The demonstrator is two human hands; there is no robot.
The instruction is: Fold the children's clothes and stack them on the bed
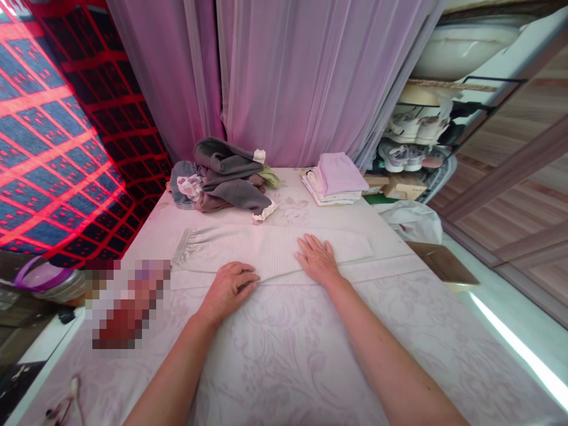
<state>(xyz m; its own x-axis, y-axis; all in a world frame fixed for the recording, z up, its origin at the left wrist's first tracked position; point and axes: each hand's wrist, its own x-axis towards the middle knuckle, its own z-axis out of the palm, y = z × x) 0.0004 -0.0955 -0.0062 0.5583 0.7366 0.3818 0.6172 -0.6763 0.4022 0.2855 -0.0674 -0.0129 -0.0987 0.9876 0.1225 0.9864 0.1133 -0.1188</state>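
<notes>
A pair of pale ribbed pants (239, 245) lies flat and lengthwise across the table, its gathered elastic waist at the left end. My right hand (316, 258) rests palm down on the right half of the pants, fingers spread. At their near edge, left of the middle, my left hand (231, 289) lies with its fingers slightly bent and the thumb apart. Neither hand grips anything that I can see. Behind the pants, a loose heap of dark grey clothes (231, 171) with lace-like cuffs sits at the left, and a neat stack of folded lilac and white cloth (337, 177) at the right.
A floral cloth (275, 349) covers the table. A purple curtain (284, 77) hangs behind it, and a red-and-black checked cloth (110, 118) at the left. A purple-rimmed bucket (48, 277) stands left. Shoes (402, 155) fill a rack at right. A blurred patch hides something on the left.
</notes>
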